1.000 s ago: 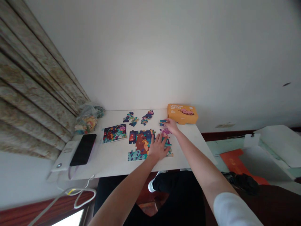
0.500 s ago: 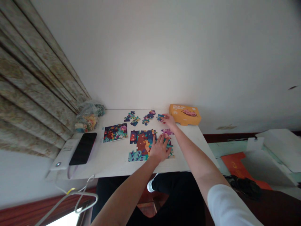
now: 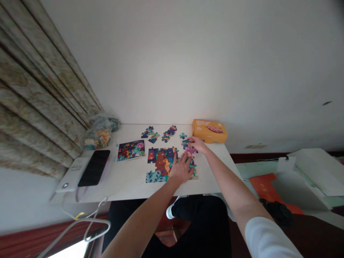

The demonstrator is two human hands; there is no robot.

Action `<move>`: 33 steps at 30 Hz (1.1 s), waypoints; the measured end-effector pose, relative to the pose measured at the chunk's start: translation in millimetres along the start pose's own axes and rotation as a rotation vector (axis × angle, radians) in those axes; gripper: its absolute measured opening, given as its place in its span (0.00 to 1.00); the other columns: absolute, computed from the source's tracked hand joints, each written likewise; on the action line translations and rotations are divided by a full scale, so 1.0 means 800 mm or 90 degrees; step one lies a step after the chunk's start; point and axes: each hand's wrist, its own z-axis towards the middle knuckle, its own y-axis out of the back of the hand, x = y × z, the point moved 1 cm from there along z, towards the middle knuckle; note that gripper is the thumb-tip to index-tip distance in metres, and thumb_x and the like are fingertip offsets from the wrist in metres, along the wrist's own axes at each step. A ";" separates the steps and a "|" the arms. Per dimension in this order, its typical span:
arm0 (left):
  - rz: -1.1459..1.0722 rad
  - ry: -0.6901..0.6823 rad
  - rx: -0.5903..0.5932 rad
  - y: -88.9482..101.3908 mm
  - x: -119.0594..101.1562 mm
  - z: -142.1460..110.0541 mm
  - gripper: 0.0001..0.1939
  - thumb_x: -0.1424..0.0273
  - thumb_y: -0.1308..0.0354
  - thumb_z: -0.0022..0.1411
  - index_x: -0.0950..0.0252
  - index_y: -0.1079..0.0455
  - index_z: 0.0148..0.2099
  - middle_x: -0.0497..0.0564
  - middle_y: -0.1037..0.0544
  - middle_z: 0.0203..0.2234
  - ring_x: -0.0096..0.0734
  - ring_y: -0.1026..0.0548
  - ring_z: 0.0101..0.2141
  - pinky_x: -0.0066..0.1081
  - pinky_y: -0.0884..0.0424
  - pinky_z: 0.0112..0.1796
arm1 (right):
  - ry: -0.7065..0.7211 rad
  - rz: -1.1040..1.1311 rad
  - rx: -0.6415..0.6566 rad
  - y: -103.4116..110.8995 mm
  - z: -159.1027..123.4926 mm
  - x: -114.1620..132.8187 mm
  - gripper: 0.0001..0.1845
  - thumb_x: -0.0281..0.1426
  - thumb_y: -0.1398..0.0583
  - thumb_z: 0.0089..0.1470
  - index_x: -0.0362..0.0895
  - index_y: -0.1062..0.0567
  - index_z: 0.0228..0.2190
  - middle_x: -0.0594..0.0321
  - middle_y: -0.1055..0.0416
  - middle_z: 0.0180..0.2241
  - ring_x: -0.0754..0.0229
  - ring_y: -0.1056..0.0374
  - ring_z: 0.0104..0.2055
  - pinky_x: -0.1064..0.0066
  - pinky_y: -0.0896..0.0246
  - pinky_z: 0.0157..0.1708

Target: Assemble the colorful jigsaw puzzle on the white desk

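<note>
"Which step are you on?"

"Joining pieces, I'd judge. My left hand [image 3: 182, 170] lies spread over the right part of the puzzle [image 3: 161, 162], which sits on the white table [image 3: 125, 182] in front of me. My right hand [image 3: 198, 144] has its fingertips at a blue piece [image 3: 185, 142] by the upper edge of a purple section [image 3: 191, 149]; whether I'm pinching that piece or only pressing it, I can't tell."

"What does the next move call for?"

"Probably matching tabs to sockets, then light pressure, with my left hand steadying the rest."

"How does the puzzle look?"

"Flat, partly built: a brown bear-like figure, red at upper left, teal leaves along the bottom, its left edge notched. Beyond it lie 2 clusters of loose pieces [image 3: 169, 133] and 1 teal piece [image 3: 183, 135] near the orange box [image 3: 211, 130]."
</note>
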 end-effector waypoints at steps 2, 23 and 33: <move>0.003 0.000 0.001 -0.001 0.001 0.000 0.29 0.55 0.52 0.73 0.61 0.38 0.70 0.62 0.38 0.69 0.50 0.40 0.69 0.64 0.55 0.68 | 0.020 -0.048 -0.011 0.000 0.001 -0.001 0.14 0.30 0.27 0.43 0.43 0.20 0.35 0.68 0.25 0.23 0.60 0.30 0.27 0.70 0.34 0.32; -0.003 0.004 0.009 0.004 -0.003 0.002 0.30 0.56 0.51 0.72 0.63 0.38 0.70 0.64 0.37 0.69 0.50 0.40 0.69 0.63 0.55 0.68 | 0.221 -0.320 -0.185 -0.021 -0.068 -0.019 0.15 0.31 0.44 0.63 0.45 0.20 0.46 0.52 0.24 0.49 0.51 0.29 0.52 0.57 0.35 0.56; -0.135 0.059 0.006 0.009 0.010 0.011 0.20 0.68 0.43 0.66 0.58 0.26 0.59 0.55 0.29 0.64 0.43 0.33 0.65 0.56 0.52 0.70 | 0.220 -0.480 -0.182 -0.047 -0.129 -0.023 0.23 0.38 0.50 0.70 0.51 0.26 0.59 0.55 0.31 0.63 0.46 0.38 0.65 0.49 0.42 0.62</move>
